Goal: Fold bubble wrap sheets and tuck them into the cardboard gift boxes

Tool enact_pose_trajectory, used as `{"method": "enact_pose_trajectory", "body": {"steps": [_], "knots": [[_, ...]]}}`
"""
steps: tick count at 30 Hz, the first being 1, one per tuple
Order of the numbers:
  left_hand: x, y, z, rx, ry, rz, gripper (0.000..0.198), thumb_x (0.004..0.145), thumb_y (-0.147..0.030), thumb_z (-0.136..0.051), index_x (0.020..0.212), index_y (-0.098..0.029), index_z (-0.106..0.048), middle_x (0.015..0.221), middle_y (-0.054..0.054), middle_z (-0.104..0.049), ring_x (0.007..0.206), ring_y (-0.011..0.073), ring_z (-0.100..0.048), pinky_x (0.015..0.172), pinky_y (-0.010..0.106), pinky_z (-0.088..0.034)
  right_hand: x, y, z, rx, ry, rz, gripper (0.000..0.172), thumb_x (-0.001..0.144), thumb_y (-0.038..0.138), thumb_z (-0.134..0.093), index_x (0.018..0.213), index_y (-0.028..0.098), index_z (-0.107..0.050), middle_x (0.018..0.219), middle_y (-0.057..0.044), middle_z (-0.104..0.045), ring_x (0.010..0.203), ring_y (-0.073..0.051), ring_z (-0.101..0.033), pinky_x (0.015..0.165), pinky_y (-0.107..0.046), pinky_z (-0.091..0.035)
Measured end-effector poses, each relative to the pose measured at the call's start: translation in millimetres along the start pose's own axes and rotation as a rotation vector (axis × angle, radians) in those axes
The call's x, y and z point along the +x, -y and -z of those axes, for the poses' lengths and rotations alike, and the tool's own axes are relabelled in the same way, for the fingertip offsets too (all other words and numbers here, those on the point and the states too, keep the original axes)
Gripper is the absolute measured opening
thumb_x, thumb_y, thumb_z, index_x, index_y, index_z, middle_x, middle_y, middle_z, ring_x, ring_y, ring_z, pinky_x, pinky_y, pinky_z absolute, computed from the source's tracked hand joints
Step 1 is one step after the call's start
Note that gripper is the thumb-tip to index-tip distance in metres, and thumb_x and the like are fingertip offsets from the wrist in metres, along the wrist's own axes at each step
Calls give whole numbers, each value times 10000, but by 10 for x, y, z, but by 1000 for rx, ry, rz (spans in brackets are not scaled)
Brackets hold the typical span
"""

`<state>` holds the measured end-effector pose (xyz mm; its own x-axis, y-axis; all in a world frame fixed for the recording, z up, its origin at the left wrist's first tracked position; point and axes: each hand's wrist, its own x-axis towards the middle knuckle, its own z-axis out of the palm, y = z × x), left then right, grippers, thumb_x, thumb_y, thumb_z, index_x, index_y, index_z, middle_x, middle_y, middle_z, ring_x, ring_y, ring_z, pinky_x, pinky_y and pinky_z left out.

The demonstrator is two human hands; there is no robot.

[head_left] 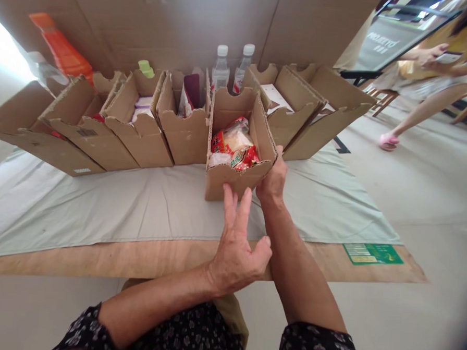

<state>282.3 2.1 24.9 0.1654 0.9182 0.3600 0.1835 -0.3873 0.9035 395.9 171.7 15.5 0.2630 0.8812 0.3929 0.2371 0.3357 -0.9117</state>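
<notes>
Flowered sleeves [320, 348] lie nearest; left hand [237, 253], fingers wide, fronts the cardboard box [217, 187]; right hand [273, 180], grip unclear, flanks it; press evenly, keep level.

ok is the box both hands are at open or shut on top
Open: no flap or lid covers the box, and red packaging shows inside, below the rim.

A single head-worn camera looks forward and down, close above the hands [237, 253] and table [96, 258].
</notes>
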Motion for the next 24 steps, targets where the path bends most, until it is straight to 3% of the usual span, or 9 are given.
{"method": "enact_pose_trajectory", "body": {"steps": [3, 9, 16, 20, 24], "knots": [[237, 53, -169, -4, -16, -16, 1052, 853, -58, -597, 1656, -376, 2, 1754, 85, 249, 1643, 405, 63, 1291, 679, -242, 5, -22, 24, 164, -210, -137, 540, 929, 696, -433, 1034, 226, -678, 1073, -75, -741, 993, -223, -704, 799, -357, -579], [829, 185, -282, -62, -67, 45, 972, 885, -154, -602, 1651, -356, -39, 1766, 73, 220, 1646, 392, 21, 1311, 644, -182, 15, -73, 80, 164, -270, -206, 534, 912, 666, -454, 1045, 203, -685, 1174, -99, -735, 1055, -228, -710, 817, -366, -556], [1349, 376, -271, -96, -110, 79, 907, 877, -288, -645, 1646, -257, -166, 1785, 87, 123, 1650, 333, 95, 1302, 561, -268, 9, -81, 105, 141, -298, -166, 509, 923, 627, -450, 1028, 194, -695, 1131, -100, -741, 1043, -230, -709, 863, -386, -552], [1323, 385, -189, -83, -77, 118, 893, 889, -313, -658, 1646, -209, -195, 1785, 142, 14, 1655, 315, 78, 1286, 560, -310, 8, -95, 89, 113, -269, -106, 468, 939, 586, -453, 1033, 193, -689, 1124, -107, -739, 1054, -238, -710, 902, -415, -554], [878, 304, 258, -22, 69, 133, 808, 917, -384, -663, 1627, -252, -299, 1781, 150, -66, 1648, 367, -104, 1234, 601, -386, -49, -20, 60, 7, -294, 86, 325, 911, 468, -549, 1019, 197, -693, 1042, -74, -743, 981, -206, -705, 924, -404, -551]]}}
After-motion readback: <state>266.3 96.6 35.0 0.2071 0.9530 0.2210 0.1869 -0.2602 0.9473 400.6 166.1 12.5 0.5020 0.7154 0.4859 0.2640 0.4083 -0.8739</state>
